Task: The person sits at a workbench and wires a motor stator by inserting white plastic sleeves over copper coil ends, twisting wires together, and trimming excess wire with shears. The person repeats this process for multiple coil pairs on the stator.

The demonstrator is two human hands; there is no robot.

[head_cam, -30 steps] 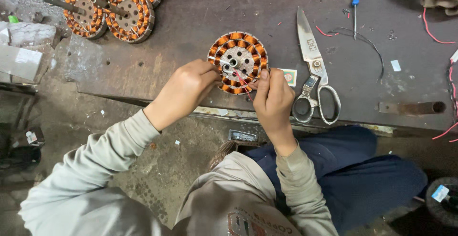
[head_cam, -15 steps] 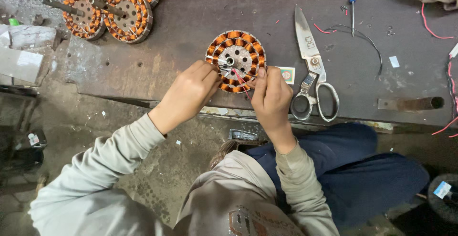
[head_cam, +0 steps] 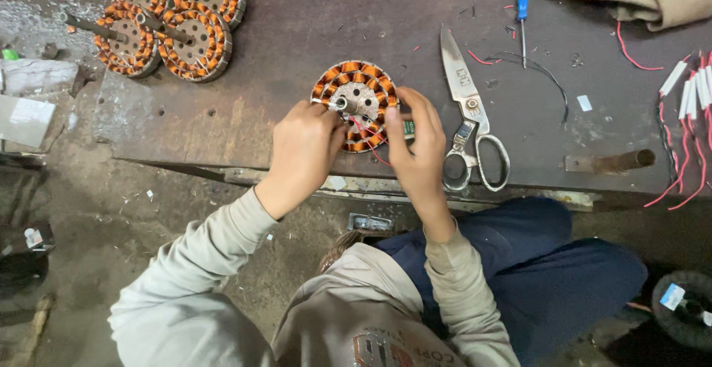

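Watching the head cam feed here, so biggest stuff first: the dark metal workbench (head_cam: 311,33) takes up most of the view, scuffed and dusty, with the person sitting low at its near edge. Up in the far left corner sits a cluster of wound stators (head_cam: 167,18) with their shafts sticking out, parked well apart from the work spot, I'd guess to keep the middle free. Big tailor-style scissors (head_cam: 469,111) lie just beside the right hand, blades pointing away, handy for snipping wire. A blue screwdriver (head_cam: 523,11) rests further back, and a bundle of red leads with white sleeves (head_cam: 686,115) hangs off the right edge.

The one copper-wound stator (head_cam: 356,103) lies flat near the bench's front edge. The left hand (head_cam: 300,152) curls in against its near-left rim, fingers bent, seemingly steadying it. The right hand (head_cam: 419,148) is mostly closed too, fingertips on the near-right rim, pinching at a thin red wire (head_cam: 371,144) that trails off the windings.
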